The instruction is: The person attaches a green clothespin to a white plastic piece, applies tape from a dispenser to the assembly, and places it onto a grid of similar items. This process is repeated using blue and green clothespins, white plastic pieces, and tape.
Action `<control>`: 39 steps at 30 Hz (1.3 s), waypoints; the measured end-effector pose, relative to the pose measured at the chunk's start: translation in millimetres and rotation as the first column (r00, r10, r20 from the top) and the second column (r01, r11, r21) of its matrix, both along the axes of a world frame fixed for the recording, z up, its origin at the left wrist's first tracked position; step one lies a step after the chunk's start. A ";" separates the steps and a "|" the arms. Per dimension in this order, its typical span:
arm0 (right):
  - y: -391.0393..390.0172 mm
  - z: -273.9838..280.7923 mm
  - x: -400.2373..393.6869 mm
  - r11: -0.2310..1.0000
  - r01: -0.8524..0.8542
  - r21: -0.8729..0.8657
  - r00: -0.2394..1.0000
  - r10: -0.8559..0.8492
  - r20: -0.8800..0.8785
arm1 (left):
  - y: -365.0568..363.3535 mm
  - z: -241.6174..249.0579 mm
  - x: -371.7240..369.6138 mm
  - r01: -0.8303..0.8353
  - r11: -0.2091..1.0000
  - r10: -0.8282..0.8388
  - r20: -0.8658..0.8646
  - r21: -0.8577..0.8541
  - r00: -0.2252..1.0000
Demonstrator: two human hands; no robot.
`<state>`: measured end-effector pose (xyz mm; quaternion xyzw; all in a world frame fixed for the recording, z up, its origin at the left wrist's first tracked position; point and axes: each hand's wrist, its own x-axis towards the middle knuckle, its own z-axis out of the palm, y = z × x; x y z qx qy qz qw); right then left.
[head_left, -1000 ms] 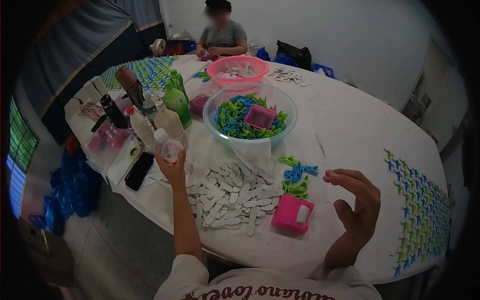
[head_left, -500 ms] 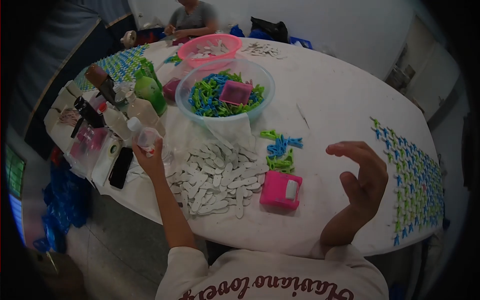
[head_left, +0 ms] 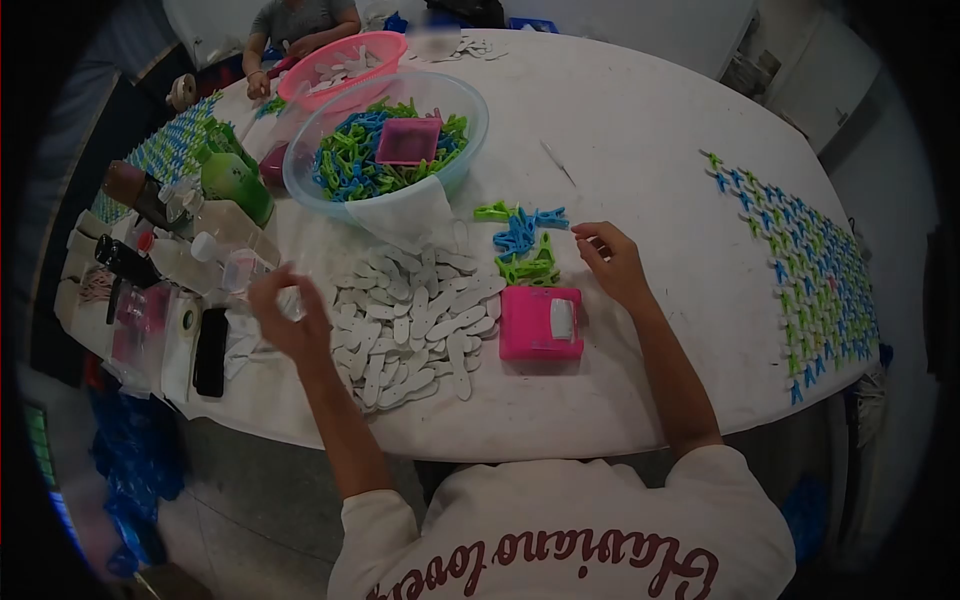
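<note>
My left hand (head_left: 290, 312) is slightly blurred, with curved fingers apart, beside a clear cup-like container (head_left: 243, 270) and left of a heap of pale flat pieces (head_left: 405, 330). Nothing can be made out in its grasp. Near a blue clip (head_left: 552, 218), my right hand (head_left: 608, 262) has its thumb and fingers apart and holds nothing visible. Green clips (head_left: 530, 265) lie between it and the heap, just behind a pink box (head_left: 540, 323) with a pale piece on its face.
A translucent basin (head_left: 465, 165) holds clips and a small pink tray (head_left: 408, 141). Behind it is a pink basket (head_left: 385, 52), near a seated person (head_left: 300, 25). Bottles (head_left: 235, 180) and a black phone (head_left: 210, 352) occupy the left side. Joined clips (head_left: 815, 275) cover the right edge.
My left hand has come away from the clear container. My right hand has moved left and forward, toward the loose clips. The head view has shifted, and the seated person's arm has moved.
</note>
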<state>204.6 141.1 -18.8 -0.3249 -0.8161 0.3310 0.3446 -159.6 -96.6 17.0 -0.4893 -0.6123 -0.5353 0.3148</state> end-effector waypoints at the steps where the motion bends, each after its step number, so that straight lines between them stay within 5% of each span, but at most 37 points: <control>1: 4.5 -24.6 -1.1 0.996 0.077 -0.050 0.996 -0.079 -0.041 | 14.1 11.9 28.7 0.176 0.974 -0.176 0.016 -0.143 0.984; 3: 7.1 -36.2 -5.0 0.983 0.147 -0.105 0.984 -0.156 -0.081 | 41.1 27.0 68.3 0.364 0.772 -0.379 0.082 -0.521 0.922; 5: 3.5 -30.9 -6.5 0.980 0.152 -0.131 0.970 -0.173 -0.169 | 64.3 15.6 92.4 0.312 0.603 -0.335 0.122 -0.734 0.934; 8: 0.3 -29.8 -3.8 0.984 0.176 -0.028 0.973 -0.179 -0.145 | 76.1 -16.1 100.9 0.293 0.459 -0.360 0.126 -0.838 0.924; 15: -20.6 7.6 -5.5 0.994 0.090 0.069 0.988 -0.081 -0.128 | 74.7 -22.3 98.4 0.385 0.586 -0.390 0.168 -0.714 0.905; 18: -53.4 44.5 -15.8 0.979 -0.074 0.192 0.989 0.096 -0.110 | 75.8 -16.2 105.0 0.529 0.640 -0.478 0.250 -0.557 0.842; 23: -81.9 47.4 -22.0 0.845 -0.257 0.470 0.966 0.238 0.100 | 70.7 -5.3 134.7 0.803 0.502 -0.696 0.401 -0.321 0.595; 29: -81.4 51.6 -3.2 0.929 -0.224 0.296 0.973 0.228 0.020 | 76.5 6.9 162.5 0.839 0.526 -0.741 0.409 -0.140 0.533; 39: -77.9 26.2 16.3 0.987 -0.129 0.093 0.992 0.128 0.016 | 93.4 -7.1 188.4 0.848 0.516 -0.767 0.374 -0.124 0.522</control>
